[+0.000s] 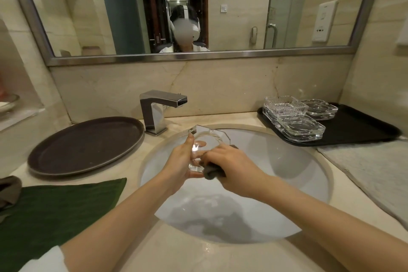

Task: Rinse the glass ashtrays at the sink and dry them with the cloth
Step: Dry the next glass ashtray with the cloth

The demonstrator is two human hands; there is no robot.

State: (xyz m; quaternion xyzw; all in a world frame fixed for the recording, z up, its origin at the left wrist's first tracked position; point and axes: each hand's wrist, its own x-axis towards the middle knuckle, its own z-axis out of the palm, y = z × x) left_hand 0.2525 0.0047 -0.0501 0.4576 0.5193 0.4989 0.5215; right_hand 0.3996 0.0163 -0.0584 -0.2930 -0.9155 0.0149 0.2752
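Over the white sink (287, 174) I hold a clear glass ashtray (209, 137) tilted on edge. My left hand (178, 163) grips its left side, thumb up along the rim. My right hand (234, 168) holds a small dark grey cloth (213, 172) against the ashtray's lower right part. Three more glass ashtrays (300, 127) sit on a black rectangular tray (364, 126) at the right of the basin. The square chrome tap (159, 108) stands behind the basin with no water running.
A round dark brown tray (86, 146) lies left of the sink. A green towel (59, 212) covers the counter at front left, with a brownish cloth (8, 190) at its left edge. A pale grey towel (371, 170) lies right of the basin. A mirror hangs above.
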